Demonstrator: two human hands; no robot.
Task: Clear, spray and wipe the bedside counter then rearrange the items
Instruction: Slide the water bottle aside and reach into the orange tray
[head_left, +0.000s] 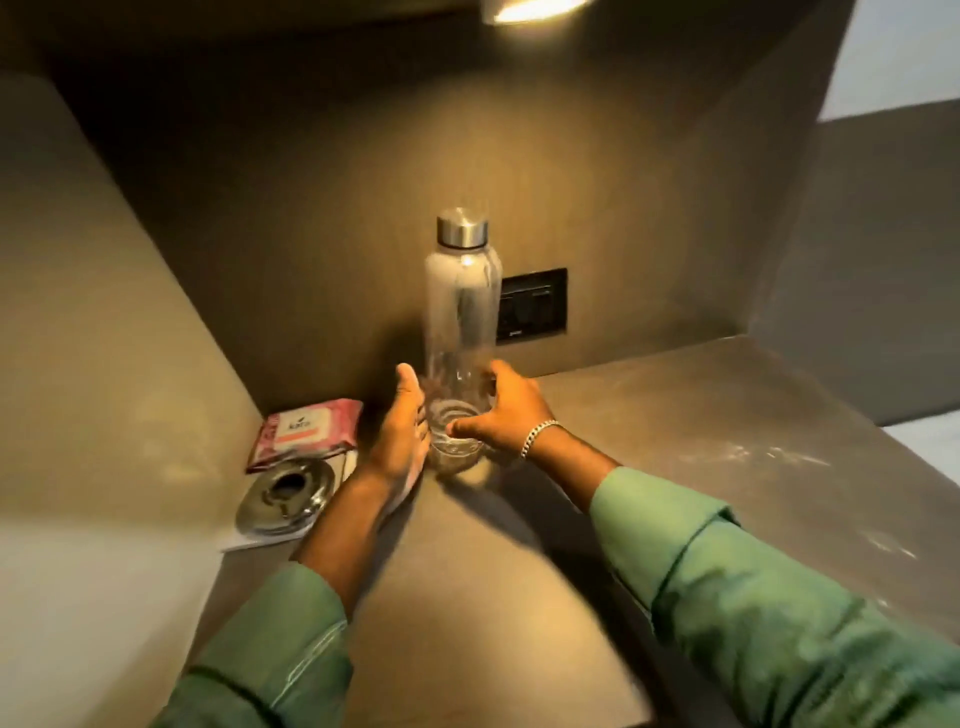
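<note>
A short clear drinking glass (456, 448) stands on the brown bedside counter (675, 426), just in front of a tall clear water bottle (462, 291) with a steel cap. My right hand (498, 415) wraps around the glass from the right, thumb at the front and fingers behind. My left hand (400, 431) is held flat with fingers straight, palm against the glass's left side. Both forearms wear green sleeves, and a silver bracelet sits on the right wrist.
A pink wipes pack (306, 431) lies in the left corner. In front of it a steel ashtray (285, 496) rests on a white card (244, 543). A black switch panel (532, 304) is on the back wall. Walls close the left and back sides.
</note>
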